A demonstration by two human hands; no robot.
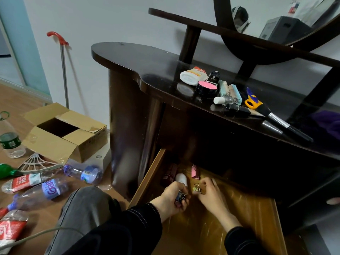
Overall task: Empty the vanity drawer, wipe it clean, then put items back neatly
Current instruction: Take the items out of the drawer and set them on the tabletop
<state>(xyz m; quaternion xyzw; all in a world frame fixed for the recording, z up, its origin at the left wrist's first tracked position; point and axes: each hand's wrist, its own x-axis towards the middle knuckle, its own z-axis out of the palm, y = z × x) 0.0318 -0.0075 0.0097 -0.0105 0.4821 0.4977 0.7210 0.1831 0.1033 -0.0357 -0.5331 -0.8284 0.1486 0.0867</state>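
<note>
The drawer (244, 208) stands pulled out low under the vanity top (139, 61). At its back left it holds a dark bottle (169, 174), a white bottle (181, 178) and a pink binder clip (195, 173). The left hand (173, 197) is clenched round small binder clips (181, 196). The right hand (211, 194) pinches a yellow binder clip (197, 188). A pink compact (207, 87), scissors (252, 100) and brushes (279, 122) lie on the vanity top.

Open drawer (147, 173), left hand (173, 196) gripping binder clips (181, 196), right hand (211, 194) beside
</note>
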